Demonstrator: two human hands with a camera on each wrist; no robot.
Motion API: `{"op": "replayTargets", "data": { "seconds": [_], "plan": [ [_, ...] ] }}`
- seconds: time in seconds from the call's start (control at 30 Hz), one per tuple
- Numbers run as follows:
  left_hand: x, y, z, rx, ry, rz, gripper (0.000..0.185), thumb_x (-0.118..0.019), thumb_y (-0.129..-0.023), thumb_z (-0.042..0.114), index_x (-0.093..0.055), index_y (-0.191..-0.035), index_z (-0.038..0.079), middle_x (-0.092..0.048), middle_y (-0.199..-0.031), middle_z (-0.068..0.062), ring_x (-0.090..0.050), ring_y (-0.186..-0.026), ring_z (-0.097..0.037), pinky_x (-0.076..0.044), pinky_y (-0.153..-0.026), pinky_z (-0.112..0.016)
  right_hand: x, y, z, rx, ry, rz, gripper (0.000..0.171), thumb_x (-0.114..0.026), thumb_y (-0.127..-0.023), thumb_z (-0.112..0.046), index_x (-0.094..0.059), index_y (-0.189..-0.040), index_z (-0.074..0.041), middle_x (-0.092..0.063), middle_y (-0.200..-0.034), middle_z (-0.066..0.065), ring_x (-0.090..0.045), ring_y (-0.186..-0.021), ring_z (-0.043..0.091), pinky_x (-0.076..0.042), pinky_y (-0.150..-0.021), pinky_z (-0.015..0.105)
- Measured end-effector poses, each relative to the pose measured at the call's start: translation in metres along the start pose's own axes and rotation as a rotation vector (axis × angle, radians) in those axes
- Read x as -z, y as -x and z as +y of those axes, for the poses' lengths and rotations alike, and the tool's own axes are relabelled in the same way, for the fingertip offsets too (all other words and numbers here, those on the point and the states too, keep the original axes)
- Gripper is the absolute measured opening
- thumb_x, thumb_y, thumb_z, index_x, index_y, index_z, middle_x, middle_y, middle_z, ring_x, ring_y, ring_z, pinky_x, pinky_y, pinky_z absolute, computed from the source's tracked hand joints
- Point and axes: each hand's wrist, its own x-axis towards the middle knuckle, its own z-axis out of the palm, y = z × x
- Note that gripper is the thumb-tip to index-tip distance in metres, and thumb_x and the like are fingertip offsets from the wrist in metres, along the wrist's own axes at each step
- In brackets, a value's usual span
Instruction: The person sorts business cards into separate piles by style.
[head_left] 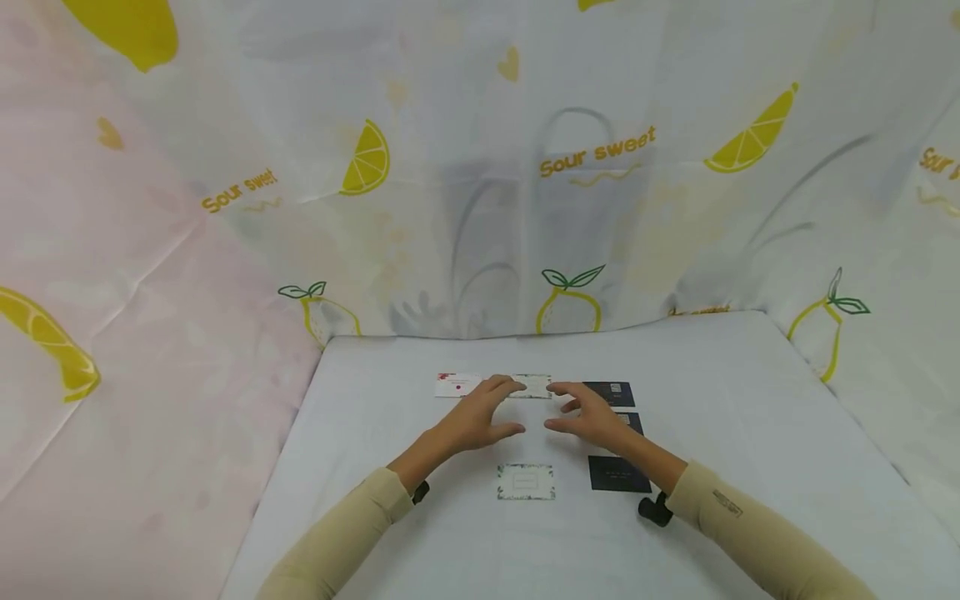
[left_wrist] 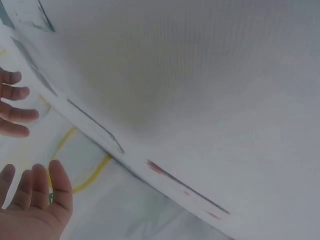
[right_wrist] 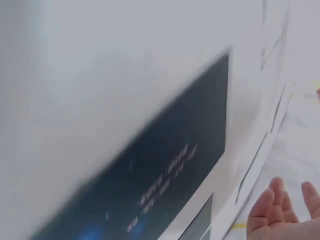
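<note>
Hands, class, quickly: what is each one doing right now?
Left hand: open, holding nothing, above the table.
Right hand: open, holding nothing, beside the dark cards.

Lighting's soft and even in the head view, pretty bright, with only faint shadows under the arms on the worktop (head_left: 750,400). Colours look washed out and slightly hazy. The backdrop bows at the edges, so it's a wide lens. Both wrist views are heavily motion-blurred and smeared; the dark card (right_wrist: 165,170) has unreadable text.
</note>
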Motion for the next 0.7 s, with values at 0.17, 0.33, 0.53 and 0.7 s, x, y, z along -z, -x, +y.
{"op": "replayTargets", "data": {
  "seconds": [0.17,0.33,0.53,0.7],
  "plan": [
    [-0.001,0.01,0.001,0.027,0.085,-0.051,0.067,-0.076,-0.087,0.038,-0.049,-0.142,0.013,-0.054,-0.139,-0.004,-0.061,-0.106,-0.023,-0.052,-0.087,-0.03,-0.011,0.007,-0.005,0.005,-0.038,-0.024,0.066,-0.08,-0.083,-0.031,-0.054,-0.14,-0.012,-0.053,-0.141,0.013,-0.061,-0.112,0.03,-0.053,-0.086,0.043],
    [-0.005,0.019,0.001,0.021,0.148,-0.092,0.068,-0.077,-0.086,0.039,-0.049,-0.142,0.012,-0.057,-0.135,-0.008,-0.058,-0.104,-0.02,-0.05,-0.088,-0.032,-0.02,0.013,-0.005,-0.03,-0.062,-0.019,0.062,-0.081,-0.082,-0.027,-0.057,-0.136,-0.01,-0.059,-0.134,0.013,-0.063,-0.107,0.026,-0.053,-0.084,0.041],
    [-0.014,0.029,0.007,-0.003,0.192,-0.121,0.064,-0.079,-0.084,0.034,-0.053,-0.137,0.01,-0.062,-0.127,-0.007,-0.058,-0.1,-0.019,-0.051,-0.088,-0.031,-0.025,0.021,-0.009,-0.042,-0.094,-0.034,0.059,-0.081,-0.082,-0.027,-0.059,-0.133,-0.008,-0.062,-0.129,0.013,-0.064,-0.103,0.024,-0.053,-0.083,0.038],
    [-0.02,0.04,0.011,0.03,0.162,-0.161,0.064,-0.081,-0.081,0.036,-0.055,-0.135,0.012,-0.063,-0.122,-0.003,-0.057,-0.098,-0.013,-0.048,-0.086,-0.023,-0.031,0.031,-0.01,-0.018,-0.084,-0.045,0.058,-0.083,-0.08,-0.025,-0.06,-0.13,-0.005,-0.064,-0.124,0.014,-0.064,-0.098,0.022,-0.052,-0.079,0.031]
  ]
}}
